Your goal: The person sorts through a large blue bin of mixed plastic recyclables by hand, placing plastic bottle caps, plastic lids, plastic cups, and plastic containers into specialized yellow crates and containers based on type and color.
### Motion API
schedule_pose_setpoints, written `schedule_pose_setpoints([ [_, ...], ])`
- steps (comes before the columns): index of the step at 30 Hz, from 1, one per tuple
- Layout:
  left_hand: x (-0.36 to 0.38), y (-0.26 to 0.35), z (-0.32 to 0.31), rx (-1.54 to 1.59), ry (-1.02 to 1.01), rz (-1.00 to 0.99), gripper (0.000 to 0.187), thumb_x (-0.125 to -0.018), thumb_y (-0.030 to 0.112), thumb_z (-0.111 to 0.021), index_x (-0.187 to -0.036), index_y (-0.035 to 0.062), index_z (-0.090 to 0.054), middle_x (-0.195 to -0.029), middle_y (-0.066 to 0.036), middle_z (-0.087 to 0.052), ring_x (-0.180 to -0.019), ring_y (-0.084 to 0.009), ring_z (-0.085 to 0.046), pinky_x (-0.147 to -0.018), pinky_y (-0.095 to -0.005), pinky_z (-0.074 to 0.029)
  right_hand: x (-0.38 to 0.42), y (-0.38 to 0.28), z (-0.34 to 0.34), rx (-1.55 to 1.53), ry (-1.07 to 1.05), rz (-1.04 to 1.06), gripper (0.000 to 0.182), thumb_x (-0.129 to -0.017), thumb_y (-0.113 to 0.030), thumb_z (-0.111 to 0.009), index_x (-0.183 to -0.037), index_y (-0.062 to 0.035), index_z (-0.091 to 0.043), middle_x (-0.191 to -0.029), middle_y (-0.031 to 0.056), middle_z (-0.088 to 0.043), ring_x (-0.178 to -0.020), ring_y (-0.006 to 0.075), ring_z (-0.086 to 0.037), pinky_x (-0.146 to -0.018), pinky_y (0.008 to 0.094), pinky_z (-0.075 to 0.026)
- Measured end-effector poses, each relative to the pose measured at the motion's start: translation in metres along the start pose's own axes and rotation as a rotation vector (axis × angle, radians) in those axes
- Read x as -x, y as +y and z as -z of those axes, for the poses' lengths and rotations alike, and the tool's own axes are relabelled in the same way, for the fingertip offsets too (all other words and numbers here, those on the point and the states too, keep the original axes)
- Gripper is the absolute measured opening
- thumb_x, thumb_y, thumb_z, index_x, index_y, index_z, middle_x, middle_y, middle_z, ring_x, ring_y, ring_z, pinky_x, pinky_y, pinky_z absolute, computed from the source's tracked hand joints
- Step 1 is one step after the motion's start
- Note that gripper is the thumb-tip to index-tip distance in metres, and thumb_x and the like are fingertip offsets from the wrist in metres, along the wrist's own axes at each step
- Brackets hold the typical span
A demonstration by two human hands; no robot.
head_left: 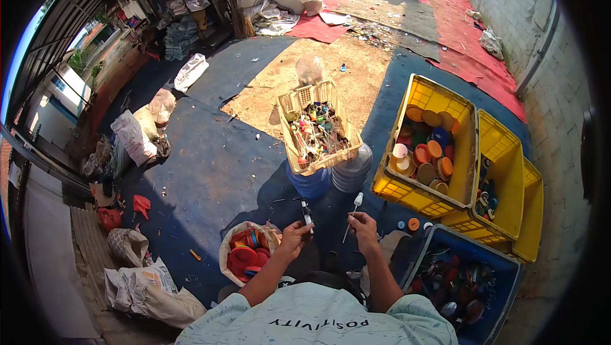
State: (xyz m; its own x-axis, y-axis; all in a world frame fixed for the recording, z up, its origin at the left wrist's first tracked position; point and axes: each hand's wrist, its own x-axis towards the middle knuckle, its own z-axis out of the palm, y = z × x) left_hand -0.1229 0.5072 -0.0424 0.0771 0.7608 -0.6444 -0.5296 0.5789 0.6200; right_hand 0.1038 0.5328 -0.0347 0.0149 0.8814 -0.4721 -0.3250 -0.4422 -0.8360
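Note:
My left hand is closed around a slim black-and-white plastic piece, which points away from me; its exact kind is too small to tell. My right hand pinches a white pump top with a thin dip tube that slants down to the left. The two hands are apart, in front of my body. Just beyond them a cream plastic crate, full of mixed small plastic parts and tubes, rests on a blue water jug and a clear grey jug.
On the right stand a yellow crate of round lids, more yellow crates and a blue bin. A white sack with red lids is near my left arm. Sacks line the left side; a block wall bounds the right.

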Motion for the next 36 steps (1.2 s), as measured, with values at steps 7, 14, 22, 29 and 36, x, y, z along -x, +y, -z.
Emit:
schedule_pose_setpoints([
  [7, -0.091, 0.021, -0.011, 0.033, -0.015, 0.144, 0.015, -0.086, 0.014, -0.069, -0.096, 0.0081, -0.06, -0.082, 0.0, -0.064, -0.071, -0.0115, -0.063, -0.062, -0.0266, -0.051, -0.056, 0.021, 0.013, 0.03, 0.131, -0.156, 0.015, -0.088, -0.011, -0.063, -0.1, -0.0022, -0.063, -0.079, -0.0001, -0.059, -0.062, 0.0051, -0.05, -0.054, 0.0189, -0.04],
  [14, -0.186, 0.098, -0.028, -0.041, -0.074, 0.188, 0.015, -0.086, 0.014, -0.068, -0.097, 0.0077, -0.06, -0.079, 0.0, -0.062, -0.069, -0.0107, -0.062, -0.061, -0.0264, -0.051, -0.149, -0.022, -0.048, 0.148, 0.078, -0.206, 0.018, -0.089, -0.013, -0.062, -0.102, -0.0013, -0.063, -0.078, -0.0003, -0.058, -0.061, 0.0057, -0.049, -0.052, 0.0196, -0.038],
  [22, -0.281, 0.261, -0.1, -0.006, -0.186, -0.005, 0.02, -0.088, 0.02, -0.067, -0.103, 0.0081, -0.061, -0.089, 0.001, -0.062, -0.076, -0.0095, -0.06, -0.068, -0.0305, -0.05, -0.281, -0.157, -0.145, 0.012, -0.02, 0.018, 0.025, -0.092, -0.014, -0.059, -0.112, 0.0, -0.059, -0.086, 0.0008, -0.061, -0.073, 0.0085, -0.056, -0.066, 0.0228, -0.046],
  [29, -0.37, 0.242, -0.065, -0.312, -0.085, 0.165, 0.042, -0.085, 0.035, -0.069, -0.115, 0.0118, -0.05, -0.112, -0.005, -0.058, -0.102, -0.018, -0.055, -0.085, -0.0468, -0.046, -0.341, -0.13, -0.14, 0.818, 0.151, 0.102, 0.045, -0.085, -0.023, -0.067, -0.118, 0.0045, -0.056, -0.107, 0.0159, -0.065, -0.098, 0.0209, -0.063, -0.084, 0.0315, -0.049],
  [36, -0.311, 0.165, -0.029, -0.292, -0.082, 0.474, 0.024, -0.088, 0.033, -0.065, -0.098, 0.0115, -0.057, -0.084, 0.003, -0.058, -0.069, -0.0093, -0.058, -0.062, -0.0273, -0.051, -0.241, -0.037, -0.092, 0.776, 0.136, -0.263, 0.047, -0.084, -0.026, -0.067, -0.121, 0.0016, -0.056, -0.115, 0.0188, -0.063, -0.108, 0.0261, -0.061, -0.092, 0.0339, -0.048],
])
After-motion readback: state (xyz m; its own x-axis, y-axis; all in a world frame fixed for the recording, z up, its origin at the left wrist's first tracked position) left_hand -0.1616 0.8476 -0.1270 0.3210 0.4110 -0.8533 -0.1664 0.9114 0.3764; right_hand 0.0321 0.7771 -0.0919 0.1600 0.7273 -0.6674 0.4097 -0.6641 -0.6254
